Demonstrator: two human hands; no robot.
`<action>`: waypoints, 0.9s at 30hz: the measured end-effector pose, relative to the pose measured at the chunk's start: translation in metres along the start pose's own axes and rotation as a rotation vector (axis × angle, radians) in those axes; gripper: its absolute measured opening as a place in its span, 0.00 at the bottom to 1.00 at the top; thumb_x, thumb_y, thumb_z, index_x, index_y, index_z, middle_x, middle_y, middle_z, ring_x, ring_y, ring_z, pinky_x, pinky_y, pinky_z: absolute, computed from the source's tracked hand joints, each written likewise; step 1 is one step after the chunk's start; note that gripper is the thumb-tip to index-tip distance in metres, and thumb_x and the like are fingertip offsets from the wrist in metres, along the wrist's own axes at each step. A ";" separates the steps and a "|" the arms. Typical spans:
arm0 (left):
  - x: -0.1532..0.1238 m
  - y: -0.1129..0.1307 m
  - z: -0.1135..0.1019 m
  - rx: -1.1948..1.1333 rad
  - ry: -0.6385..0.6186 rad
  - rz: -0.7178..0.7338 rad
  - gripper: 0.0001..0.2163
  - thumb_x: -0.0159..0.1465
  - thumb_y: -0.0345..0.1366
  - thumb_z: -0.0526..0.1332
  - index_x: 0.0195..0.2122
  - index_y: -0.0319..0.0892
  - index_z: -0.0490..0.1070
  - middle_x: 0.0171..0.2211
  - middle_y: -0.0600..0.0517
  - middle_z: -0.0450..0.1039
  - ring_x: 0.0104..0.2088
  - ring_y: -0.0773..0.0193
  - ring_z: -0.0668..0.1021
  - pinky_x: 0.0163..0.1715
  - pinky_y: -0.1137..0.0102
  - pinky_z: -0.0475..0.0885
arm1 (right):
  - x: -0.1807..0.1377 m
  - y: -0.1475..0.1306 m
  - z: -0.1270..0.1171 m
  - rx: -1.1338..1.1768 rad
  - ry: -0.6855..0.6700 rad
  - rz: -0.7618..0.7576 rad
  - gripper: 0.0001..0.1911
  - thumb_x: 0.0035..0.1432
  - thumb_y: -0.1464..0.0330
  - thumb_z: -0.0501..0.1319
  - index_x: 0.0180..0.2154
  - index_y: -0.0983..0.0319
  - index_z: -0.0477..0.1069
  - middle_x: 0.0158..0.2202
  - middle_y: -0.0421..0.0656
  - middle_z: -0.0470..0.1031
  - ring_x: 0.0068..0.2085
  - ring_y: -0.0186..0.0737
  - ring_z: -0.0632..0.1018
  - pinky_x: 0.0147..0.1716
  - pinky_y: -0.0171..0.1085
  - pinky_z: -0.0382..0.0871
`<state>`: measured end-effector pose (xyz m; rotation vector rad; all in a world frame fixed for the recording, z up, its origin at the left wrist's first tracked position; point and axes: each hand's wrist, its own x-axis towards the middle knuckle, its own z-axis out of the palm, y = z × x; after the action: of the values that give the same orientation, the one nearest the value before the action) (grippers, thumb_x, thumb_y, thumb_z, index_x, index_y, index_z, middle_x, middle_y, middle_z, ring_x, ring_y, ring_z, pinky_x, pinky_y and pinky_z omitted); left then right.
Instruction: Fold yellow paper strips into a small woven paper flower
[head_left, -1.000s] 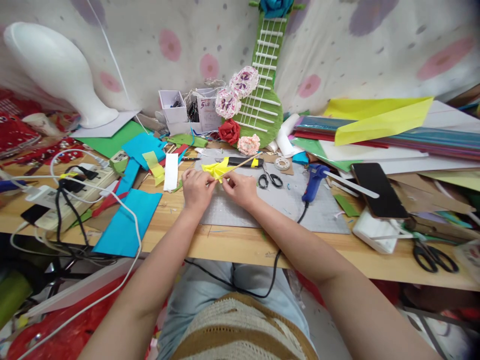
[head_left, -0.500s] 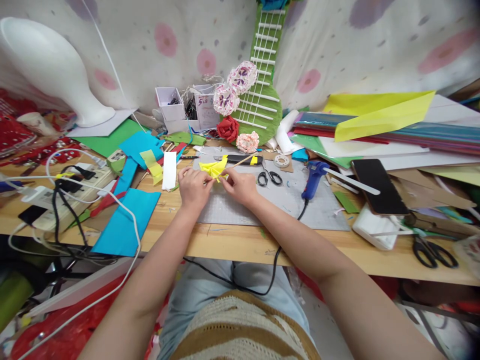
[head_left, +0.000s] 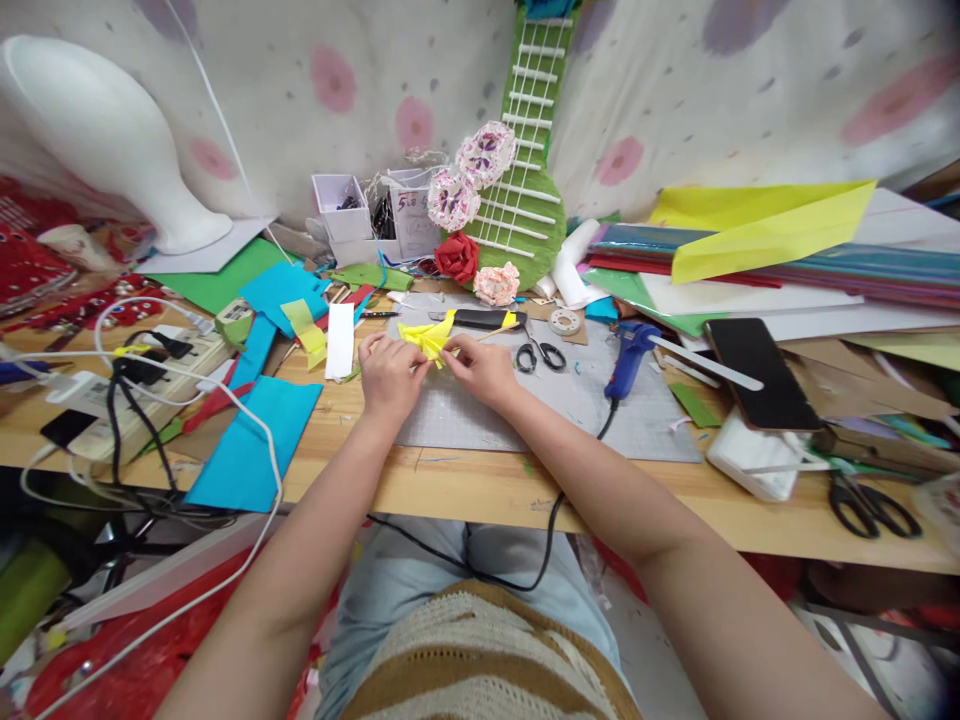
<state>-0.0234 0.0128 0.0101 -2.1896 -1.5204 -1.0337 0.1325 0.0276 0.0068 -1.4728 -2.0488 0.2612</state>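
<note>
Between my two hands is a gathered piece of yellow crepe paper [head_left: 426,338], its pleats fanning out above the fingers. My left hand [head_left: 391,378] pinches its lower left side between thumb and fingers. My right hand [head_left: 484,370] is closed at the lower right side of the paper, fingertips close to the left ones. A thin wooden stick [head_left: 496,332] points up and right from behind the right hand; its lower end is hidden. Just beyond the hands lies a black and yellow utility knife [head_left: 480,319] on the grey cutting mat [head_left: 480,432].
Right of the hands are small scissors [head_left: 538,357], a roll of tape [head_left: 564,321] and a blue glue gun [head_left: 628,360]. A phone [head_left: 761,373] lies farther right. Blue paper [head_left: 259,445] and a power strip [head_left: 142,390] are left. A green paper guitar [head_left: 517,215] stands behind.
The wooden stick has dropped to a flatter angle behind my right hand. Both hands stay at the yellow paper, the fingers shifting slightly.
</note>
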 end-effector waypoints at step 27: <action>0.001 -0.008 -0.006 -0.053 -0.080 0.048 0.09 0.57 0.38 0.61 0.21 0.45 0.68 0.22 0.56 0.73 0.30 0.63 0.73 0.48 0.59 0.59 | 0.012 0.019 0.005 0.088 -0.018 -0.511 0.08 0.61 0.68 0.53 0.33 0.62 0.69 0.33 0.44 0.72 0.36 0.39 0.66 0.37 0.37 0.57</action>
<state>-0.0324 0.0132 0.0132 -2.3182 -1.4813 -0.9935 0.1427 0.0464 -0.0021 -0.8551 -2.3112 0.1529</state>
